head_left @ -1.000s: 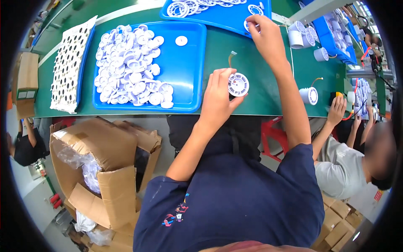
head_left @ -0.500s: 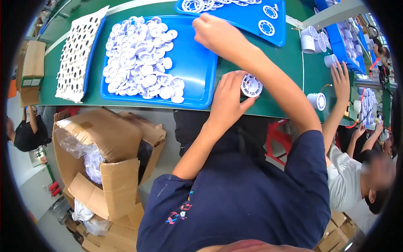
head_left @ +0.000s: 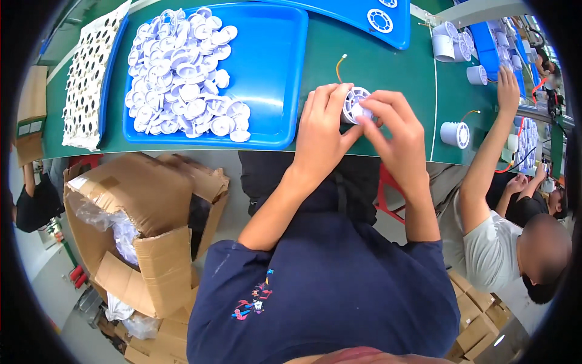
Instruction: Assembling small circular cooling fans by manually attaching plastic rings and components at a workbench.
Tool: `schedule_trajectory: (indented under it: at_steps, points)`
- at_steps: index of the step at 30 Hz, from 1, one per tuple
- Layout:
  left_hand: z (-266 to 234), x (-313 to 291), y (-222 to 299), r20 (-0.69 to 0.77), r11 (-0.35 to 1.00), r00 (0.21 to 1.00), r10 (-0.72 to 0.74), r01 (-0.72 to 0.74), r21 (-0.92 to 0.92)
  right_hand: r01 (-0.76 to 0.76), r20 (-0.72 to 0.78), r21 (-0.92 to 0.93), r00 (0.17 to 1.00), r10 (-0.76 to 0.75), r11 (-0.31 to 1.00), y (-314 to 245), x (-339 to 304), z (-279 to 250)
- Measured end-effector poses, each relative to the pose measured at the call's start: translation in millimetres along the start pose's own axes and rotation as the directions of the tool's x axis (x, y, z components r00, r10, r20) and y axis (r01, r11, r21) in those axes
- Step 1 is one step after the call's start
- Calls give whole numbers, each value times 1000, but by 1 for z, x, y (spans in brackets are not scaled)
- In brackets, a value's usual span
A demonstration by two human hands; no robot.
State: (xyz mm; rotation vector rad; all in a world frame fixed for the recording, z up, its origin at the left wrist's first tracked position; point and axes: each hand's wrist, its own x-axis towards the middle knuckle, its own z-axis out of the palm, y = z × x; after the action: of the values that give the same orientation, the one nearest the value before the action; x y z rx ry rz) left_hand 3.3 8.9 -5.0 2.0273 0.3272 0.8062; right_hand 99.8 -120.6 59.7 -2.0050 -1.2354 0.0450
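My left hand [head_left: 322, 124] is wrapped round a white cylindrical plastic housing [head_left: 355, 103], whose slotted, spoked face is turned toward my right hand. A thin wire with a small connector [head_left: 341, 68] sticks out beyond the housing. My right hand [head_left: 397, 128] is pinched at that face, with a small white plastic piece [head_left: 364, 113] at its fingertips; its exact shape is partly hidden by the fingers. Left of my hands, a blue tray [head_left: 267, 91] carries a heap of white round plastic caps [head_left: 188, 91].
A second blue tray [head_left: 339, 8] with white slotted rings [head_left: 380, 20] lies at the far side. Further right are a wired housing [head_left: 454, 134], more white cups [head_left: 444, 47] and a co-worker's hand [head_left: 508, 91]. A dotted white sheet [head_left: 91, 79] lies left; an open carton [head_left: 163, 267] stands below.
My right hand has come back from above the trays to the housing, now with a small white piece at its fingertips. My left hand still holds the housing, now tilted. The view has shifted slightly.
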Motion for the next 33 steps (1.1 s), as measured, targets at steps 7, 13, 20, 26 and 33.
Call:
schedule_trajectory:
  at_steps: [7, 13, 20, 26, 33]
  points:
    - [5, 3, 6, -4, 1000, 1000, 12, -11, 19, 25, -126, -76, 991, -34, 997, 10, -8, -1]
    - [4, 2, 10, 10, 998, 998, -61, 61, 7, -18, -158, 52, 987, 26, 998, 13, -4, 5]
    - [4, 3, 9, 20, 999, 999, -38, 38, 25, 25, -165, -33, 986, -30, 999, 13, -6, 8]
    - [2, 5, 8, 23, 999, 999, -33, 33, 15, 91, -142, -100, 984, -104, 991, 13, -4, 6]
    - [-1, 5, 3, 22, 1000, 1000, -4, 3, 16, -167, -259, -277, 961, 94, 946, 67, 98, -22]
